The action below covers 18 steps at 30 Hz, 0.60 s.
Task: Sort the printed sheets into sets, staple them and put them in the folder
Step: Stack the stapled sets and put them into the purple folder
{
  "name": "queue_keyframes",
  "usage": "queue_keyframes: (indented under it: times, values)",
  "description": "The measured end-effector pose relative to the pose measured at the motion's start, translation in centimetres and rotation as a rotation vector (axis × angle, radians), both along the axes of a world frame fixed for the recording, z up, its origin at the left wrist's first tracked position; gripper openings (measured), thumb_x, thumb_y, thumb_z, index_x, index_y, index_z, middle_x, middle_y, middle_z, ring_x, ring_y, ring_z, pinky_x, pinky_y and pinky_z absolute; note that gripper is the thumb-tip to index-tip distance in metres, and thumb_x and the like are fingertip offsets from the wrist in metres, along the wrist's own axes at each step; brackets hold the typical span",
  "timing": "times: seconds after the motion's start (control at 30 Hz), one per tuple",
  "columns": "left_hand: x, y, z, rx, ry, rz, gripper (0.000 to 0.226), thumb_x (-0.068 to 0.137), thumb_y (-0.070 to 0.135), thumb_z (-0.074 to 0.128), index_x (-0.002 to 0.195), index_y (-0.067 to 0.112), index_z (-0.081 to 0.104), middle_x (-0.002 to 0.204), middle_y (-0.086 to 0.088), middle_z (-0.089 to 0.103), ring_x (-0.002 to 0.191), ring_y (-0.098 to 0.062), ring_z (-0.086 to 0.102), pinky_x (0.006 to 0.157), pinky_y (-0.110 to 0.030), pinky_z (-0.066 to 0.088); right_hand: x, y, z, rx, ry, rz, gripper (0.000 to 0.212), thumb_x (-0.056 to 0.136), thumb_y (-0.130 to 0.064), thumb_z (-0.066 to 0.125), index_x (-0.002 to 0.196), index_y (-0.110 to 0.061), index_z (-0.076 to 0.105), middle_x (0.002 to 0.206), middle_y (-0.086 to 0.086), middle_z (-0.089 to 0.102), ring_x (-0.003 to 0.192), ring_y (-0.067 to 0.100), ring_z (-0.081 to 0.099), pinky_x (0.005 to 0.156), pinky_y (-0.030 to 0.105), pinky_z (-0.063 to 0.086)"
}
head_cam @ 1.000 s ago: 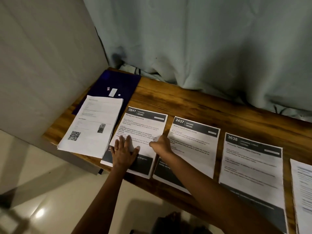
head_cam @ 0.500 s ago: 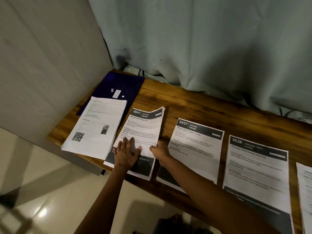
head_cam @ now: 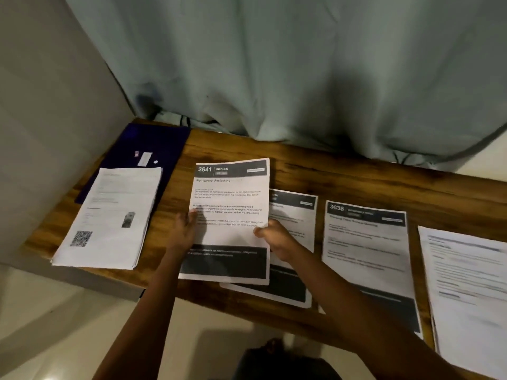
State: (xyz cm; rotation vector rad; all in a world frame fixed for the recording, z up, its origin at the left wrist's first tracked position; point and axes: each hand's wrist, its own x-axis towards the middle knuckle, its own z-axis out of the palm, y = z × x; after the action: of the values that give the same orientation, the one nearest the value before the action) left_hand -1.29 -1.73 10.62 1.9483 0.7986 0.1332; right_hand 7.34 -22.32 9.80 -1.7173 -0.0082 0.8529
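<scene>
Both my hands hold the sheet headed 2641 lifted off the wooden table. My left hand grips its left edge, thumb on the front. My right hand pinches its right edge. The lifted sheet partly covers the sheet to its right. Further right lie the sheet headed 3638 and another printed sheet at the frame's edge. A stack of sheets with a QR code lies at the left, overlapping a dark blue folder. No stapler is in view.
A pale curtain hangs along the table's back edge. A grey wall bounds the table's left end. A small white label lies on the folder. The table's front edge overhangs a light tiled floor.
The 2641 sheet, flat on the table under my left palm a second ago, has been picked up by both hands and now overlaps the neighbouring sheet.
</scene>
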Motion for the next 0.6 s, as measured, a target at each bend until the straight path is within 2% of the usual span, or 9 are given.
queue_keyframes:
  times: [0.13, 0.2, 0.27, 0.4, 0.6]
  values:
    - [1.8, -3.9, 0.0, 0.008, 0.032, -0.05, 0.037, 0.101, 0.031, 0.043, 0.128, 0.006, 0.046, 0.119, -0.014, 0.056, 0.109, -0.032, 0.056, 0.088, -0.043, 0.048, 0.3, -4.4, 0.4, 0.008, -0.02, -0.104, 0.04, 0.097, -0.006, 0.049, 0.136, -0.013, 0.048, 0.136, 0.001, 0.054, 0.126, 0.022, 0.049, 0.094, 0.028, 0.04]
    - [2.8, -6.7, 0.4, 0.047, 0.063, -0.045, 0.034, 0.1, 0.024, 0.045, 0.13, 0.008, 0.044, 0.121, -0.015, 0.056, 0.11, -0.031, 0.056, 0.088, -0.041, 0.047, 0.4, -6.7, 0.5, -0.001, -0.052, -0.222, 0.039, 0.097, -0.01, 0.051, 0.135, -0.014, 0.048, 0.133, 0.001, 0.055, 0.122, 0.023, 0.052, 0.09, 0.028, 0.044]
    - [3.6, -9.7, 0.7, 0.044, 0.045, -0.041, 0.035, 0.099, 0.018, 0.048, 0.132, 0.006, 0.045, 0.126, -0.017, 0.055, 0.117, -0.033, 0.053, 0.094, -0.043, 0.045, 0.3, -9.0, 0.4, -0.049, -0.125, -0.357, 0.036, 0.096, -0.012, 0.053, 0.132, -0.013, 0.048, 0.131, 0.004, 0.056, 0.117, 0.023, 0.055, 0.084, 0.026, 0.046]
    - [4.4, -15.8, 0.9, 0.024, -0.005, -0.065, 0.035, 0.097, 0.012, 0.053, 0.131, 0.007, 0.049, 0.128, -0.016, 0.058, 0.119, -0.034, 0.054, 0.099, -0.044, 0.044, -0.2, -14.2, 0.4, -0.184, -0.321, -0.506, 0.032, 0.096, -0.013, 0.053, 0.127, -0.009, 0.05, 0.131, 0.01, 0.056, 0.118, 0.027, 0.055, 0.087, 0.027, 0.046]
    - [4.5, -24.3, 0.9, 0.012, -0.073, -0.15, 0.035, 0.096, 0.013, 0.056, 0.129, 0.006, 0.05, 0.127, -0.014, 0.06, 0.117, -0.032, 0.056, 0.099, -0.04, 0.045, -1.7, -21.8, 0.8, -0.306, -0.467, -0.586, 0.032, 0.096, -0.011, 0.054, 0.127, -0.006, 0.053, 0.13, 0.011, 0.058, 0.119, 0.028, 0.056, 0.096, 0.035, 0.047]
